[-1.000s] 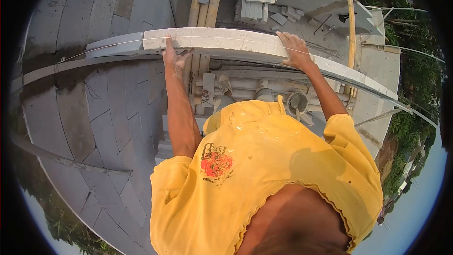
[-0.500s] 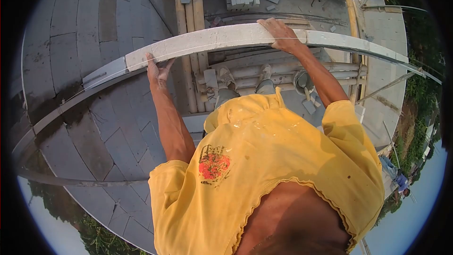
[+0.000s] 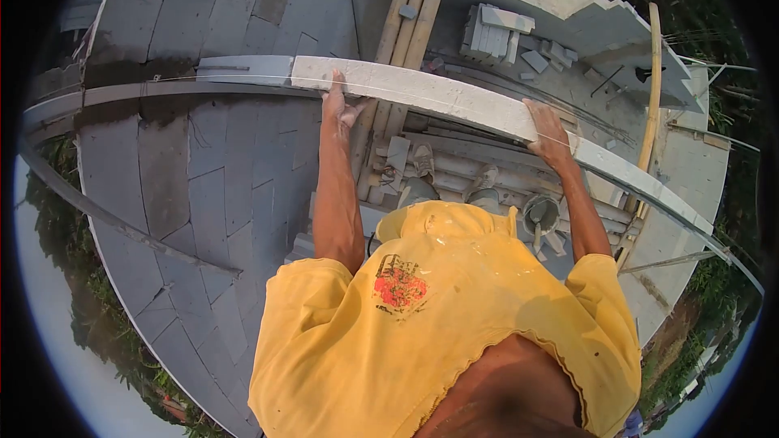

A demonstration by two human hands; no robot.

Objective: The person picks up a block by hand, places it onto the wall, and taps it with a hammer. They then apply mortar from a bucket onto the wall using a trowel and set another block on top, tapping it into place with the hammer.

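A long, pale concrete block (image 3: 430,89) lies in the top course of a narrow wall in front of me. My left hand (image 3: 341,101) grips it near its left end, thumb up over the near face. Near the block's right end, my right hand (image 3: 548,131) is wrapped over the top edge. A thin white string (image 3: 243,78) runs along the near side of the course. Butting against the left end is a greyer block (image 3: 243,70); on the right the course continues with another pale block (image 3: 629,170). The fingers' undersides are hidden.
Bamboo poles (image 3: 414,12) rise beyond the wall, and more lie around my feet. A bucket (image 3: 540,212) with a tool stands by my right foot. Beyond the wall are stacked blocks (image 3: 495,32) and loose pieces. A large block wall (image 3: 195,195) fills the left.
The head view has turned, so the wall and block now slope down to the right. Both hands stay on the block, the right one closer to its right end.
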